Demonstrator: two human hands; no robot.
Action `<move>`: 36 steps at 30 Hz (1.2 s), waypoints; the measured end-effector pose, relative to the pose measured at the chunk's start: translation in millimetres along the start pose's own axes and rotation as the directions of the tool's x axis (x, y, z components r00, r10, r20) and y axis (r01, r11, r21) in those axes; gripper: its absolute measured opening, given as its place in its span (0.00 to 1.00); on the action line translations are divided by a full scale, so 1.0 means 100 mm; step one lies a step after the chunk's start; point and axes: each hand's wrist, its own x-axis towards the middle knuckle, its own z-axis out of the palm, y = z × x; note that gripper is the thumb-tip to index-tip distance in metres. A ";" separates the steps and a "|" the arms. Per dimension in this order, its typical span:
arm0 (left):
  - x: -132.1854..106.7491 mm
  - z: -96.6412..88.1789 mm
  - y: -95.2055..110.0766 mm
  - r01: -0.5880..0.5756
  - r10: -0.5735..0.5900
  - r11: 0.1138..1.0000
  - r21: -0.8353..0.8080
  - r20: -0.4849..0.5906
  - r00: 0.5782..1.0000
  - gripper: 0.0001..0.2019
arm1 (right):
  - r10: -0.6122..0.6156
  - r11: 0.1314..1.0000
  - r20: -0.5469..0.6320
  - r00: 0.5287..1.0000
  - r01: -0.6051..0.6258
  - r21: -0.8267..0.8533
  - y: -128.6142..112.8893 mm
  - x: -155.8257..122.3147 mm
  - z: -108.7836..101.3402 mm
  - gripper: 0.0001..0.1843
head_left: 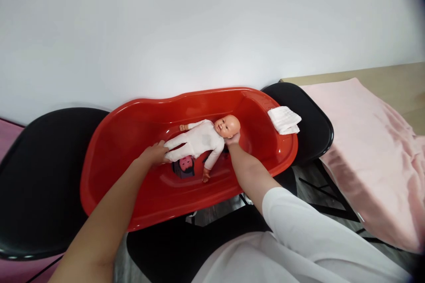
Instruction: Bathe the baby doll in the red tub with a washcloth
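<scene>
A baby doll (199, 138) in a white suit lies face up inside the red baby bathtub (189, 205), its head to the right and its legs to the left. My right hand (233, 139) supports the back of the doll's head and neck, most of its fingers hidden behind them. At the other end, my left hand (157, 152) is closed around the doll's feet. One doll arm hangs toward the near side of the tub. A dark picture with a pink face (186, 165) shows on the tub's floor, partly reflected or covered.
A folded white cloth (284, 120) rests on the tub's right rim. Black chairs stand at the left (43, 172) and right (308, 115), with another black seat (186, 247) in front. Pink fabric (375, 154) covers a surface at right. A pale wall (166, 31) rises behind.
</scene>
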 end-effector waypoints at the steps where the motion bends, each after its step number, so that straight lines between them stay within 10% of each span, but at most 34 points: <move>1: 0.00 0.00 0.00 -0.005 0.005 1.000 -0.006 0.005 1.000 0.48 | 0.016 1.000 -0.001 1.000 -0.016 -0.014 -0.05 -0.01 0.00 0.35; 36: 0.15 0.11 0.04 -0.007 0.007 1.000 0.020 0.010 1.000 0.50 | 0.316 0.759 0.035 0.948 -0.231 -0.608 -0.88 0.07 -0.01 0.39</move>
